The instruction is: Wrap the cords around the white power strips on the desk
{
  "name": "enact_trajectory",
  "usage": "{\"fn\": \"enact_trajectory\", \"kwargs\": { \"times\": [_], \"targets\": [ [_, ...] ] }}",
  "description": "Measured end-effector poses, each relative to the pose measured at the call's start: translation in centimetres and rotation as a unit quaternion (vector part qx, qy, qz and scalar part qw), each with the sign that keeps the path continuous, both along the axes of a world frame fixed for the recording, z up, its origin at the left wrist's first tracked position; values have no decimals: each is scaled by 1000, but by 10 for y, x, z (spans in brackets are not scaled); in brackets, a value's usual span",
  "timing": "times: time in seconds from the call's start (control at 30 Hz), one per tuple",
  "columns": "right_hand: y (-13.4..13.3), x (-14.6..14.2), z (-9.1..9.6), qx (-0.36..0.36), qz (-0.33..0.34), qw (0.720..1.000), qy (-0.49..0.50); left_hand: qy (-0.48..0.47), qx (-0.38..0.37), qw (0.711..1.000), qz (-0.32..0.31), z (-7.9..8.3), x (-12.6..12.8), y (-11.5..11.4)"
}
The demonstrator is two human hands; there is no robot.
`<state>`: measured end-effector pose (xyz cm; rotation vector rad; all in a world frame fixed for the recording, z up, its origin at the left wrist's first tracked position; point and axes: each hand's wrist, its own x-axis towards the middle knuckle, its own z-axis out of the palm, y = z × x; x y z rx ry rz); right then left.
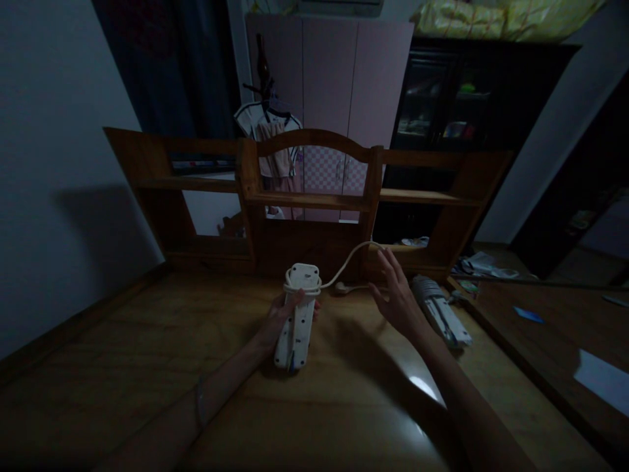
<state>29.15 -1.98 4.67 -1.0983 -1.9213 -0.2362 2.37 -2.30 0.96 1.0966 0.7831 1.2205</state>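
My left hand (282, 321) is closed around a white power strip (301, 328), its back with screw holes facing me. Near its top end a pale cord (344, 265) is wound round it in several turns. From there the cord's loose part arcs up to the right and meets the fingers of my right hand (396, 295). That hand is raised over the desk, fingers stretched out and thumb apart; the cord passes at its fingertips and partly behind them. A plug (341, 287) lies on the desk between the hands, on a stretch of cord leading behind my right hand.
Right of my right hand lies a second power strip (445, 314) with its cord wrapped round one end. A wooden shelf unit (309, 196) stands along the desk's (221, 367) back edge. At right, a darker surface (540, 347) bears a blue card (528, 314) and white paper (604, 380).
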Motion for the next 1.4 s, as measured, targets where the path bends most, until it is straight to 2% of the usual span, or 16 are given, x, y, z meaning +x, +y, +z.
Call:
{"fn": "enact_trajectory", "kwargs": {
  "times": [0.2, 0.4, 0.5, 0.6, 0.77, 0.87, 0.97, 1.13, 1.4],
  "targets": [
    [-1, -11, -10, -10, 6, 999, -42, 20, 16, 999, -24, -5, 1, -2],
    [-10, -39, -12, 7, 53, 983, -174, 21, 25, 986, -166, -7, 2, -4],
    [-11, -40, -16, -14, 54, 978, -200, 15, 28, 982, -185, -8, 2, -4],
    [-10, -35, -19, -26, 31, 979, -198, 9, 13, 985, -170, -9, 2, -4],
    [-2, -18, -15, 12, -61, 979, -193, -62, -121, 978, -156, -9, -5, -2],
    [5, -6, -14, 26, -94, 972, -216, -77, -152, 974, -149, -9, -9, 2],
    [7, -4, -18, 25, -42, 964, -262, -52, -124, 985, -108, -5, -8, 5],
    [-4, -25, -22, 43, 31, 964, -262, 43, -30, 999, 6, 5, -9, 5],
    [-17, -46, -21, 75, 73, 965, -242, 192, 83, 975, 69, 14, -8, 3]
  ]
}}
